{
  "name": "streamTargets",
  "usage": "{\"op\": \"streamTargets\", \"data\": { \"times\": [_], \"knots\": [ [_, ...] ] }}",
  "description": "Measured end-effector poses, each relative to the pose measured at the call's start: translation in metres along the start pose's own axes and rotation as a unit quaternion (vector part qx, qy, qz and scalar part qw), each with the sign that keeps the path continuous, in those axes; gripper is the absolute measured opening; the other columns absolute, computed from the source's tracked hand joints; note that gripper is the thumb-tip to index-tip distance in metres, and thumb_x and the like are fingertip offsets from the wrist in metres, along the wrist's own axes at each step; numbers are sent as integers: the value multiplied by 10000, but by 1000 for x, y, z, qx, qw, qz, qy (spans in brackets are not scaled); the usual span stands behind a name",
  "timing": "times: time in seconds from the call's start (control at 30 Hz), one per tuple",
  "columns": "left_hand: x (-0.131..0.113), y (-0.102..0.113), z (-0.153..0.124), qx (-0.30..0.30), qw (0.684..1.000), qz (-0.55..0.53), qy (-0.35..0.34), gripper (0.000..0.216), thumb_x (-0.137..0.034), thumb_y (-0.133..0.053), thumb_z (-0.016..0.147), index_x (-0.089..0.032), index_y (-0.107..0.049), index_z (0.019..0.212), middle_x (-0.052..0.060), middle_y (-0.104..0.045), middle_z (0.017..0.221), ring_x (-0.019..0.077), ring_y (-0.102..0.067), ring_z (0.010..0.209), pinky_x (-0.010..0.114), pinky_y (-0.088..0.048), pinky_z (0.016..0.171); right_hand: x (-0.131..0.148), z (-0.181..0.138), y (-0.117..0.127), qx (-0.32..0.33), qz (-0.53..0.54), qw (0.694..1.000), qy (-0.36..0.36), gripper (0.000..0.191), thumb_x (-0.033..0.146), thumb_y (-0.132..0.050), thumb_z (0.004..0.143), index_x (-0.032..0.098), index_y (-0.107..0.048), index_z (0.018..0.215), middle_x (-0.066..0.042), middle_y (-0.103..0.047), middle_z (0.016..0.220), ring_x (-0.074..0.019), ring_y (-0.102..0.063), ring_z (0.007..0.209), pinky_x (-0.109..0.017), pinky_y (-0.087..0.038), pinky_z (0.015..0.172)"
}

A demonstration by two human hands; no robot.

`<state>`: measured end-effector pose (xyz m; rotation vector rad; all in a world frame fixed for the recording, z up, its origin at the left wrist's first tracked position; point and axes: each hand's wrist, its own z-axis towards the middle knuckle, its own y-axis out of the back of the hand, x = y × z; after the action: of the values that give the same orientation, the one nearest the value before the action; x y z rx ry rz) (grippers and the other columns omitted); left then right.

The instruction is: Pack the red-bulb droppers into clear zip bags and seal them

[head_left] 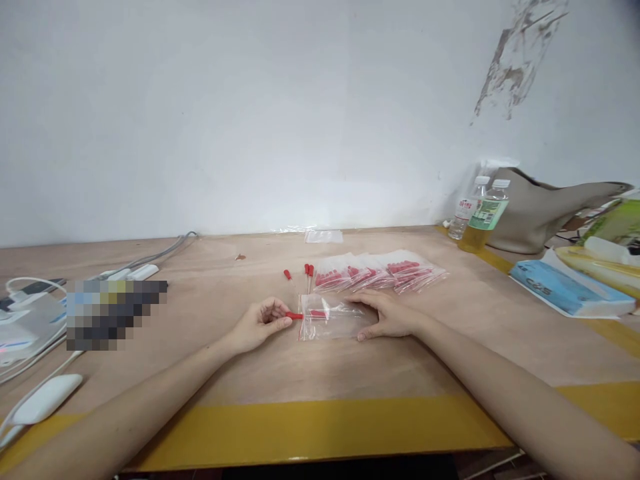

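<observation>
Clear zip bag [330, 317] flat on table [310, 373], mid; red-capped piece [295, 315] at its left mouth, horiz.

Tan wood-grain tabletop [450, 347] with a yellow tape band [310, 430] along its near edge. Clear bag [333, 318] showing red inside; a red-tipped piece [294, 315] at its left mouth. Far row of clear packets [380, 272] filled with red. Right: pale blue pack [565, 288], bottle [487, 215] with green label, beige bag [545, 207]. White wall [250, 113], brown scuff at far right.
</observation>
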<state>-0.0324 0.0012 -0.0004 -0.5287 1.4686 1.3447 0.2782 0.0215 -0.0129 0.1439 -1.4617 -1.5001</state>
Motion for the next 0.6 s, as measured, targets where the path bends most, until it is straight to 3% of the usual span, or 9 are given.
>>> {"op": "streamTargets", "data": {
  "times": [0.2,0.43,0.6],
  "knots": [
    [-8,-6,10,36,998,42,-19,246,-352,-646,687,-137,-567,778,-11,-549,640,92,-482,573,210,-387,533,1,-1,0,-4,-4,1000,-11,791,554,-678,556,228,-448,1239,-86,-475,1247,-272,-423,1137,-426,-336,948],
    [-6,6,9,68,995,78,-6,248,-362,-620,709,-141,-601,821,-3,-575,671,79,-461,544,195,-357,507,2,0,1,1,-1,1000,-2,790,554,-674,564,231,-439,1246,-84,-469,1253,-269,-419,1140,-421,-335,950],
    [-5,-4,5,96,995,30,10,250,-369,-649,683,-140,-618,776,13,-612,677,93,-506,558,206,-380,525,3,0,1,-3,6,1000,1,777,546,-679,563,238,-446,1237,-79,-472,1247,-269,-424,1136,-422,-338,947]
  ]
}}
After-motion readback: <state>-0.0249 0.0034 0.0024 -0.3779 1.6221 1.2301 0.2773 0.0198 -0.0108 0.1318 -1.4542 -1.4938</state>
